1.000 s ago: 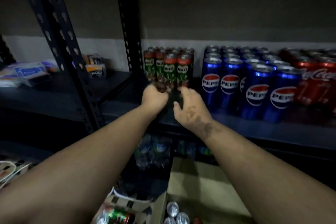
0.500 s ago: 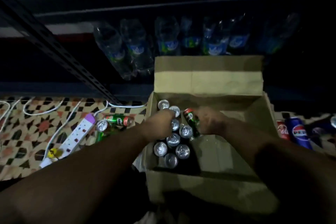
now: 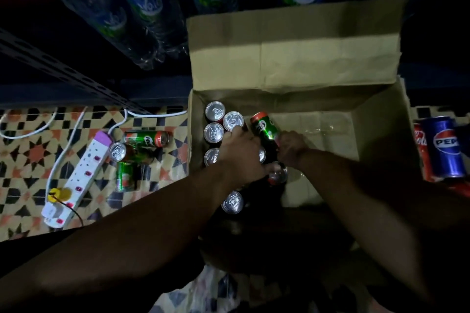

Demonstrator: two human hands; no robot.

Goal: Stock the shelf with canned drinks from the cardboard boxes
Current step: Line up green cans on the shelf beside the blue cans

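The brown cardboard box (image 3: 292,58) sits open on the patterned tile floor (image 3: 30,150), its flap up against bottled water (image 3: 142,12). Shiny round-topped cans (image 3: 215,110) stand along its left side. The right hand (image 3: 290,146) grips a tilted green can (image 3: 264,127); the left hand (image 3: 241,154) covers other cans, its grip unclear. Loose cans (image 3: 146,138) and a white power strip (image 3: 76,180) lie left. Since the earlier frame, the view has come closer.

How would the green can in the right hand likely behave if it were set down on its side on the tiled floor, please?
The green can is a smooth cylinder, so it would probably roll; the cans on the floor already lie sideways. The right hand grips it by one end, tilted, so it may slip. Its tab end is hidden; if sealed, it is likely heavy for its size.
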